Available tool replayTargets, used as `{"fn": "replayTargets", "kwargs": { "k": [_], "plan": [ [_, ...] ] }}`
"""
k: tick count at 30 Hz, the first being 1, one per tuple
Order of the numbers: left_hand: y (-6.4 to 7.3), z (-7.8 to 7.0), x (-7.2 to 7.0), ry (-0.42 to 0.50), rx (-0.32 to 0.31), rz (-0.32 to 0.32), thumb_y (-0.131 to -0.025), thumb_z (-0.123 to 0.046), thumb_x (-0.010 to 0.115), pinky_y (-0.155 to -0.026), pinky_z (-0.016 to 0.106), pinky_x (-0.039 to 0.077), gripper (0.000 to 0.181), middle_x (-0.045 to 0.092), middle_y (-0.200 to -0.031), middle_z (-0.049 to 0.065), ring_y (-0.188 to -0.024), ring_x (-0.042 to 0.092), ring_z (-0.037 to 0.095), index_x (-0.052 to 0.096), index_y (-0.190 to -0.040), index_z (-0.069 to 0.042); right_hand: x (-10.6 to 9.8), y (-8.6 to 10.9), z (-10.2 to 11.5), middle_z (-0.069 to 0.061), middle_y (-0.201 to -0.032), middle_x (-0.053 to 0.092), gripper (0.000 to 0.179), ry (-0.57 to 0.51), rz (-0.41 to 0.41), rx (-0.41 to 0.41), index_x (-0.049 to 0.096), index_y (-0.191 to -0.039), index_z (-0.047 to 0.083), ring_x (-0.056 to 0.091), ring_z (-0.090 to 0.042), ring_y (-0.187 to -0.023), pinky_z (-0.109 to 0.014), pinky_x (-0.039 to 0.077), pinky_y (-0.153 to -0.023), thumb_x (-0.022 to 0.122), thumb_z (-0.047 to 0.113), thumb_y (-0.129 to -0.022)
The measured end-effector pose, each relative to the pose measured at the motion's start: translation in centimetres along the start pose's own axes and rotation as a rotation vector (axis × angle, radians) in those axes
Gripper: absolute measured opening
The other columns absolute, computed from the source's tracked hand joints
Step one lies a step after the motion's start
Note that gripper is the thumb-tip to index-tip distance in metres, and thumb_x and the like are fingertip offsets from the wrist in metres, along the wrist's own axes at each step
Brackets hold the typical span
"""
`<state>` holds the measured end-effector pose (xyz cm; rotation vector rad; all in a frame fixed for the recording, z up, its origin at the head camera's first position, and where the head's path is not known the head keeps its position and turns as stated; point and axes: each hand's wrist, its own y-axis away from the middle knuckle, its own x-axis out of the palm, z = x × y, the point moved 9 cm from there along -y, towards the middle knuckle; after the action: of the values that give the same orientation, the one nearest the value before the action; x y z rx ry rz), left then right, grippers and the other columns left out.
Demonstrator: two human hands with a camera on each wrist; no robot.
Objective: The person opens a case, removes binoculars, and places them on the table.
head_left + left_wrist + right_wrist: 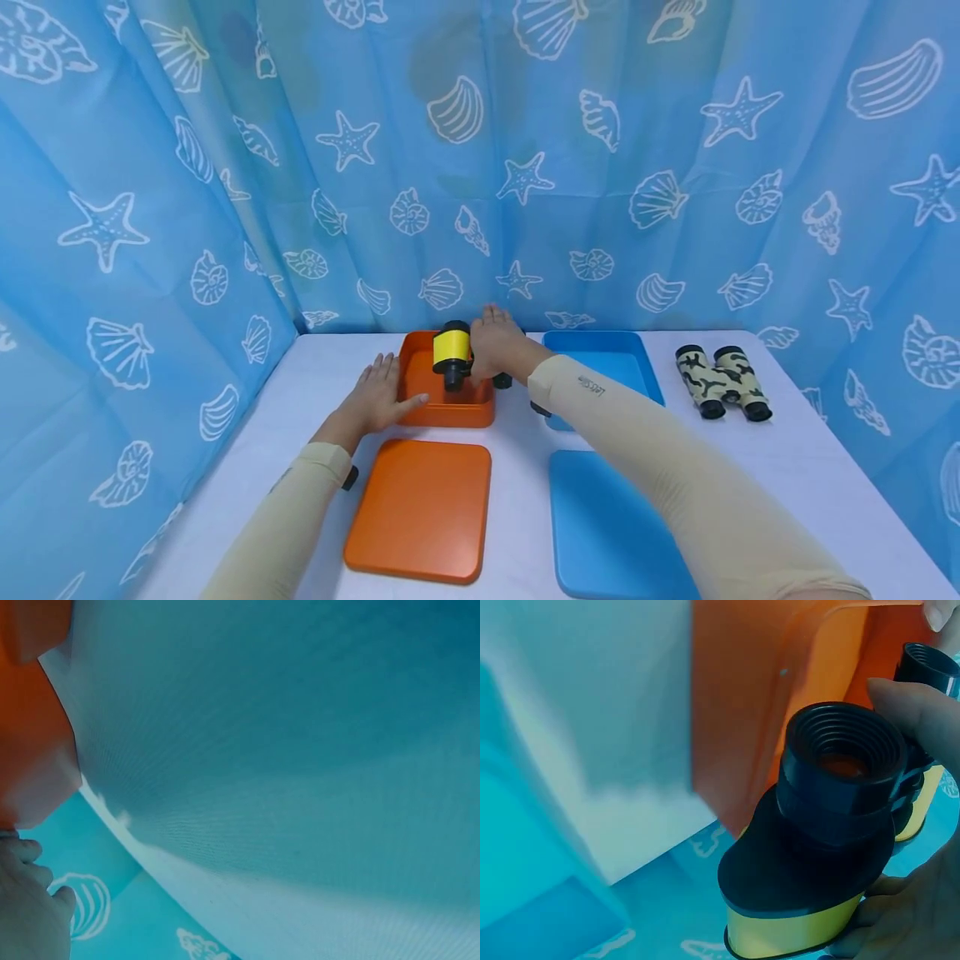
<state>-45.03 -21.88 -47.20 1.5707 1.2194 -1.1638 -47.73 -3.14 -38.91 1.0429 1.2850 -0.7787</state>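
Observation:
A pair of yellow and black binoculars [452,350] is in my right hand [497,343], above the orange box [450,415]. In the right wrist view the thumb lies over the middle of the binoculars [840,795] between the eyepieces, and the fingers of the right hand [922,900] curl beneath. One barrel hides part of the box's rim. My left hand [378,393] lies against the box's left side, fingers straight and thumb spread over the front left corner. The left wrist view catches only part of this hand [30,900] beside the orange wall.
Right of the orange box stands a blue box [615,367], partly behind my right forearm. Camouflage binoculars [723,383] lie farther right. An orange lid [420,512] and a blue lid [611,533] lie in front. A shell-patterned curtain [480,167] borders the white table.

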Motion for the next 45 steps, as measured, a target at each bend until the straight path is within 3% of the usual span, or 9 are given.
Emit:
{"fn": "replayTargets", "kwargs": {
  "k": [12,17,23,33,45],
  "plan": [
    [0.1,-0.5,-0.2,-0.02,0.021,-0.021,-0.086,-0.074,0.047,-0.115,0.056,0.001,0.109,0.009,-0.16,0.021,-0.145,0.0,0.04,0.008,-0.154,0.002,0.7,3.1,-5.9,-0.027,-0.158,0.005,0.113,0.02,-0.039,-0.015,0.025,-0.149,-0.004,0.002,-0.039,-0.146,-0.048,0.008,-0.117,0.082,0.052,-0.07],
    [0.4,-0.5,-0.2,-0.03,0.035,-0.021,-0.087,-0.073,0.046,-0.115,0.056,0.001,0.108,0.008,-0.16,0.021,-0.145,-0.001,0.041,0.008,-0.154,0.003,0.7,4.6,-8.2,-0.027,-0.157,0.01,0.111,0.05,-0.067,-0.016,0.033,-0.144,-0.005,0.005,-0.039,-0.146,-0.049,0.01,-0.116,0.084,0.055,-0.066],
    [0.4,-0.5,-0.2,-0.031,0.04,-0.023,-0.085,-0.077,0.043,-0.115,0.056,0.002,0.111,0.007,-0.16,0.021,-0.145,-0.001,0.04,0.008,-0.154,0.002,1.0,6.4,-11.0,-0.029,-0.156,0.015,0.117,0.036,-0.086,-0.01,0.031,-0.146,-0.007,0.009,-0.041,-0.145,-0.051,0.012,-0.116,0.085,0.056,-0.062],
    [0.4,-0.3,0.0,-0.031,0.039,-0.041,-0.084,-0.079,0.042,-0.115,0.057,0.003,0.112,0.008,-0.16,0.021,-0.145,0.0,0.04,0.009,-0.154,0.002,2.1,8.8,-14.2,-0.031,-0.154,0.017,0.122,0.046,-0.078,-0.003,0.031,-0.145,-0.01,0.012,-0.043,-0.144,-0.052,0.013,-0.115,0.085,0.06,-0.06],
    [0.5,-0.5,-0.2,-0.006,0.051,-0.042,-0.085,-0.076,0.045,-0.114,0.058,0.002,0.111,0.008,-0.16,0.022,-0.145,0.0,0.041,0.009,-0.154,0.003,2.8,12.1,-18.5,-0.034,-0.151,0.024,0.114,0.047,-0.142,0.01,0.037,-0.138,-0.011,0.018,-0.046,-0.141,-0.057,0.015,-0.113,0.087,0.054,-0.059]
  ]
}}
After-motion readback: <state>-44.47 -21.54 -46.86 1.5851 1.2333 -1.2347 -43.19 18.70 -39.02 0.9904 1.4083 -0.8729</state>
